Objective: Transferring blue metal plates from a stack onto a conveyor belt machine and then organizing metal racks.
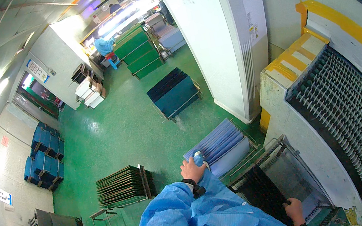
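Note:
My left hand is closed, its fingers curled, at the near left corner of a rack of pale blue-white panels. A small light blue, crumpled-looking thing shows against its fingers; what it is, I cannot make out. Lower right, my right hand grips the edge of a dark thin panel, one of several standing close together in a metal-framed rack. Both arms are in blue sleeves, with dark bands at the wrists.
A machine with rows of rollers stands at the right, beside a tall white cabinet unit. Racks of dark boards and blue panels stand on the green floor. A seated person in blue works farther back.

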`<state>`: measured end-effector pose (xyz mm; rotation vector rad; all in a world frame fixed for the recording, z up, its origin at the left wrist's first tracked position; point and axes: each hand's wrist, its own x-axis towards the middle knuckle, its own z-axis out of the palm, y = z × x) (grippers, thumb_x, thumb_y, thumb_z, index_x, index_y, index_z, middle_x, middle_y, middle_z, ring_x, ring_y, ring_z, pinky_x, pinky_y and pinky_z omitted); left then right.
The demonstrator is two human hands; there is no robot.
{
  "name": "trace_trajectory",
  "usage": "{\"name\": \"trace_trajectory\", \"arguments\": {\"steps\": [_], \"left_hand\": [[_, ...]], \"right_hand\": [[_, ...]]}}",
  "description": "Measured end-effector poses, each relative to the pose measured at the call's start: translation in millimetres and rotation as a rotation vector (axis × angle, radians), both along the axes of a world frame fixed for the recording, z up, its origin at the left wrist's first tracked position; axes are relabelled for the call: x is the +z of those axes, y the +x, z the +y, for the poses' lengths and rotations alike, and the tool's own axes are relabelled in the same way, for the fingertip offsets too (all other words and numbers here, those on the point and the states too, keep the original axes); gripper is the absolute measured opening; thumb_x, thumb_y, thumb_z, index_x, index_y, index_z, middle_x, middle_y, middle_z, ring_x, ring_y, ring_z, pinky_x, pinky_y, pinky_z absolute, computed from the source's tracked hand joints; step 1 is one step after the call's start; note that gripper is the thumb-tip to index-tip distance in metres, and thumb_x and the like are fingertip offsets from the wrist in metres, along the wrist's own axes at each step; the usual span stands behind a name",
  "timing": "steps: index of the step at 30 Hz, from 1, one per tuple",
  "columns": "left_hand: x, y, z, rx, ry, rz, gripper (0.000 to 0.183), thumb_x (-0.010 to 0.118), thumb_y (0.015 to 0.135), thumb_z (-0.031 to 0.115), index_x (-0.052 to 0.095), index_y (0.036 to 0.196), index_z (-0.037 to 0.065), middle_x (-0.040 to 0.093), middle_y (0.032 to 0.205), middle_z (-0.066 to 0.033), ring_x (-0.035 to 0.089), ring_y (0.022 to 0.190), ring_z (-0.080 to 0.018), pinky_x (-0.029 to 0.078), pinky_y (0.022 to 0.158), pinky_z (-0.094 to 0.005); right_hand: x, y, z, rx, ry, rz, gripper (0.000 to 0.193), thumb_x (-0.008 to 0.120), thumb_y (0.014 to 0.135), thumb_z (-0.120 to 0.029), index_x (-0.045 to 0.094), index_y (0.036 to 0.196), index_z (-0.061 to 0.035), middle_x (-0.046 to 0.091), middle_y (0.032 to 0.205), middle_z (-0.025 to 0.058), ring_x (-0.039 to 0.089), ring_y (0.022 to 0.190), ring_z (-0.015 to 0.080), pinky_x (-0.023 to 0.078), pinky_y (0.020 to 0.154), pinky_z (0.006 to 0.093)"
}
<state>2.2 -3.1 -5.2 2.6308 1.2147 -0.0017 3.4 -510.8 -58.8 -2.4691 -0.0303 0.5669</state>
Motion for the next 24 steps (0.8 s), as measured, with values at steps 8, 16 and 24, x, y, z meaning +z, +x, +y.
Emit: {"name": "trace_trajectory", "arguments": {"steps": [8, 16, 24], "left_hand": [[-0.5, -0.6, 0.2, 0.001, -0.008, -0.001, 0.071, 0.074, 0.073, 0.053, 0.058, 0.127, 0.008, 0.056, 0.123, -0.0229, 0.055, 0.112, -0.0440, 0.051, 0.089, -0.0532], [4.4, 0.3, -1.7, -0.004, -0.014, 0.008, 0.073, 0.074, 0.074, 0.055, 0.057, 0.128, 0.009, 0.056, 0.123, -0.0229, 0.055, 0.113, -0.0439, 0.051, 0.089, -0.0528], [-0.7, -1.1, 0.3, -0.006, -0.003, 0.003, 0.072, 0.074, 0.074, 0.054, 0.057, 0.128, 0.009, 0.056, 0.122, -0.0232, 0.055, 0.112, -0.0444, 0.052, 0.088, -0.0532]], "right_hand": [[1.7, -0.5, 0.3, 0.017, -0.011, -0.014, 0.035, 0.078, 0.074, -0.025, 0.073, 0.097, 0.0005, 0.070, 0.097, 0.0233, 0.067, 0.095, 0.0406, 0.052, 0.084, 0.0453], [-4.9, -3.0, -0.7, 0.003, -0.041, -0.036, 0.033, 0.078, 0.074, -0.025, 0.073, 0.096, -0.0005, 0.070, 0.094, 0.0232, 0.067, 0.093, 0.0409, 0.052, 0.083, 0.0461], [8.2, -1.6, 3.9, -0.021, -0.015, -0.008, 0.031, 0.078, 0.074, -0.025, 0.074, 0.093, -0.0011, 0.070, 0.092, 0.0228, 0.067, 0.091, 0.0409, 0.051, 0.080, 0.0464]]}}
